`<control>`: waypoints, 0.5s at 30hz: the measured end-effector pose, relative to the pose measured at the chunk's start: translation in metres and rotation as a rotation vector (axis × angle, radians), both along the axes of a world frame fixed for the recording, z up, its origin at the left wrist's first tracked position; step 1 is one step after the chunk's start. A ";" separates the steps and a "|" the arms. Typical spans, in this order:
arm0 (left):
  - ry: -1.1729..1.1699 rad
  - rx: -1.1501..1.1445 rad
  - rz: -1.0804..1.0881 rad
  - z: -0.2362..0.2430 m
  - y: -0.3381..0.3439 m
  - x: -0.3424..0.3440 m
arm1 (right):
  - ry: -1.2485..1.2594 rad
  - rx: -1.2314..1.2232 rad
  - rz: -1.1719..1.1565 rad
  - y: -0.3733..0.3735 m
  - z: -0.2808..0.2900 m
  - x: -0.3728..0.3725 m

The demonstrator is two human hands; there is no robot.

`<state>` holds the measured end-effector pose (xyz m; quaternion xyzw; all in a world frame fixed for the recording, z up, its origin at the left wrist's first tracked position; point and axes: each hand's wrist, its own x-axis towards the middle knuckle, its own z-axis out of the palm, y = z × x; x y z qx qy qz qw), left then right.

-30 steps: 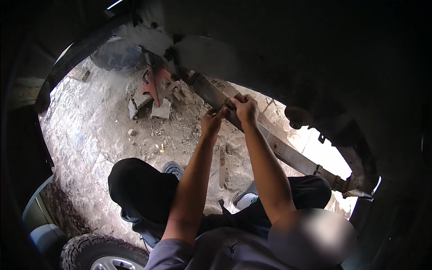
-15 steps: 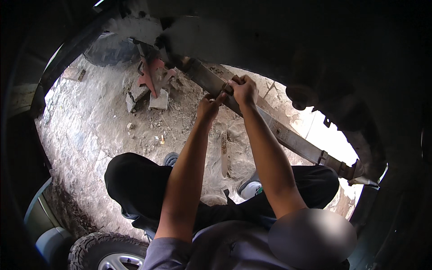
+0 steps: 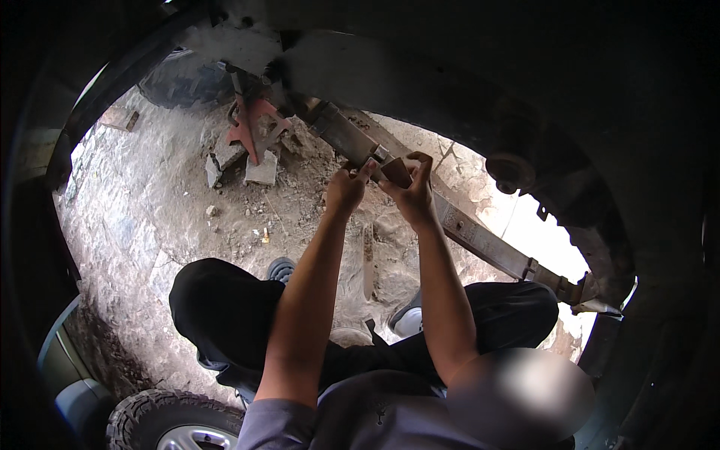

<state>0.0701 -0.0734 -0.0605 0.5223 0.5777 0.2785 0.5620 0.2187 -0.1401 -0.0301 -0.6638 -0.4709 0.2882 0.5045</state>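
A long, worn metal leaf spring (image 3: 487,244) runs slantwise from the upper middle toward the lower right. A small metal clip (image 3: 381,154) wraps around it, with a bright upper edge. My left hand (image 3: 345,193) is closed at the spring's near edge, its thumb and fingers pinching at the clip. Just right of it, my right hand (image 3: 415,201) straddles the spring, thumb on the near side and bent fingers over the far edge. The undersides of both grips are hidden.
Dark vehicle bodywork (image 3: 420,67) hangs close overhead. A red jack stand (image 3: 251,131) stands by broken concrete blocks (image 3: 260,169). A flat metal strip (image 3: 368,259) lies on the rough ground between my legs. At lower left is a wheel with a knobbly tyre (image 3: 142,420).
My right hand has shifted slightly down along the spring and its fingers have opened wider around it. My left hand stays by the clip. The view has moved a little.
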 end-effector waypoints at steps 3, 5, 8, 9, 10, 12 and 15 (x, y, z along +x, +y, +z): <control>-0.043 0.017 0.041 -0.004 -0.002 0.001 | -0.121 0.064 0.038 0.001 -0.003 -0.001; -0.072 -0.019 0.051 -0.012 0.000 0.000 | 0.078 -0.069 -0.047 0.001 0.005 0.000; -0.026 -0.024 0.077 -0.026 0.006 0.004 | 0.045 -0.018 -0.088 0.004 0.002 0.001; -0.062 -0.016 0.076 -0.027 0.006 0.006 | -0.118 0.082 -0.070 0.007 -0.002 0.004; -0.097 -0.008 0.076 -0.028 0.005 0.008 | -0.282 0.182 -0.051 0.010 -0.006 0.007; -0.144 -0.011 0.066 -0.027 0.003 0.005 | -0.387 0.111 -0.050 0.015 0.007 0.001; -0.184 0.089 0.069 -0.044 0.008 0.003 | -0.453 0.085 -0.104 0.035 0.007 -0.011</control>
